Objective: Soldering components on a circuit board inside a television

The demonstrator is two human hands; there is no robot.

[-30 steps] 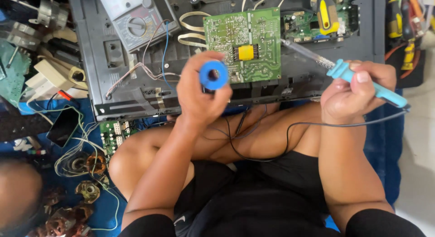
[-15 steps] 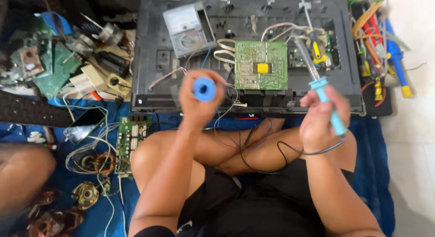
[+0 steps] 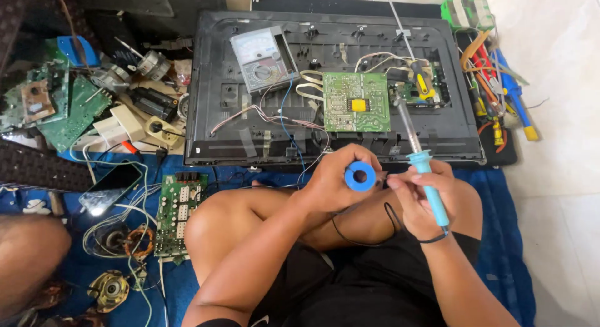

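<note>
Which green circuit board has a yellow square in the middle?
The green board lying on the opened black panel, just above the hands. The boards in the left pile and by the knee show no yellow square.

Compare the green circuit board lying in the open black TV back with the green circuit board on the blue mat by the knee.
The board in the TV back is near square, with a yellow part at its middle and wires running from its left edge. The board on the mat is long and narrow, carries white connectors, and lies partly across loose cables. The first sits beyond the left hand; the second lies off to one side. Both are green and lie flat.
</note>
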